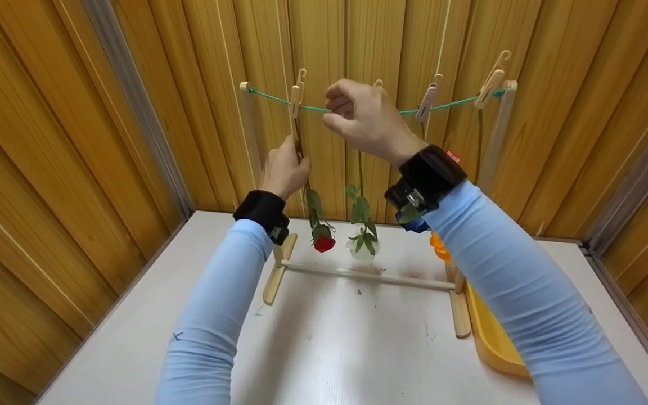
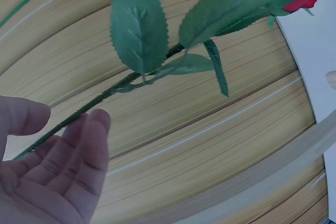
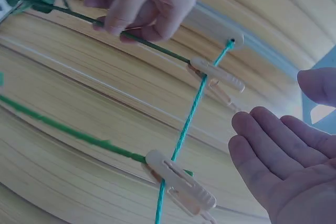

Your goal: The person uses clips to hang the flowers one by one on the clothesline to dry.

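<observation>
A red rose (image 1: 324, 238) hangs head down from a clothespin (image 1: 296, 101) on the green cord (image 1: 270, 97). My left hand (image 1: 284, 169) is beside its stem (image 2: 121, 83); in the left wrist view thumb and fingers stand apart, fingers loosely bent around the stem. Whether they touch it is hard to tell. My right hand (image 1: 372, 118) is raised before the cord, partly covering the white rose's clothespin (image 3: 181, 179). Thumb and fingers of it are spread with nothing between them in the right wrist view. The white rose (image 1: 363, 246) hangs to the right of the red one.
A wooden frame (image 1: 507, 124) holds the cord above the white table (image 1: 324, 349). Two more clothespins hold a blue flower (image 1: 414, 225) and an orange flower (image 1: 440, 246), partly behind my right arm. A yellow tray (image 1: 495, 349) stands at the right.
</observation>
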A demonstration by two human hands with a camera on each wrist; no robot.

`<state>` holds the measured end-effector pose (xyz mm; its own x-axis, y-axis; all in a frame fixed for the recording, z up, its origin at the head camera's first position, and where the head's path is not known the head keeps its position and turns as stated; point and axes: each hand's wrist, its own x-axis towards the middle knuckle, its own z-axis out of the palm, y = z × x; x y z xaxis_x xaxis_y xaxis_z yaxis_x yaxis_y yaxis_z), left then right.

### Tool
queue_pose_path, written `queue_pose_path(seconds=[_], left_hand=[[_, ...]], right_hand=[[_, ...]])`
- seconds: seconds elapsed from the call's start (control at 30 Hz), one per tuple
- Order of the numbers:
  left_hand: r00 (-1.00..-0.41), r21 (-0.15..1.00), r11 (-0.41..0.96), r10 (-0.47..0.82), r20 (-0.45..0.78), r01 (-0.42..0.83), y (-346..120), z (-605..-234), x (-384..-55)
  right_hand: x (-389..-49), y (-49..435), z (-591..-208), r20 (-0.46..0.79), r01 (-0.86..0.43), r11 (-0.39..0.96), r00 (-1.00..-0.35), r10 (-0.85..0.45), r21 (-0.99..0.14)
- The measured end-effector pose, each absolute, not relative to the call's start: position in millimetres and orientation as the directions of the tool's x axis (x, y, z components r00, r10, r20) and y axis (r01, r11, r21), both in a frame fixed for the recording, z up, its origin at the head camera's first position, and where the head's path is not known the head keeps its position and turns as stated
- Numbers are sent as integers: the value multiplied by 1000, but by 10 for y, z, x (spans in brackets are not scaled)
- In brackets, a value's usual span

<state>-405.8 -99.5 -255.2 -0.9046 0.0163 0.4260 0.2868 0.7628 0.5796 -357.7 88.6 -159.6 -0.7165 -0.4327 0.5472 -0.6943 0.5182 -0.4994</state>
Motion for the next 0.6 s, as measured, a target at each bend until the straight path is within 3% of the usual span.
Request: queue_pose_path(seconds=[0.3, 0.6], left_hand=[[-892, 529, 793, 40, 450, 303, -1062, -2419, -3890], [-787, 435, 795, 83, 612, 423, -1092, -2482, -3521]], right_hand=[[-3253, 1386, -2066, 610, -767, 564, -613, -502, -306], [-3119, 1954, -2500, 674, -738, 629, -596, -437, -245]])
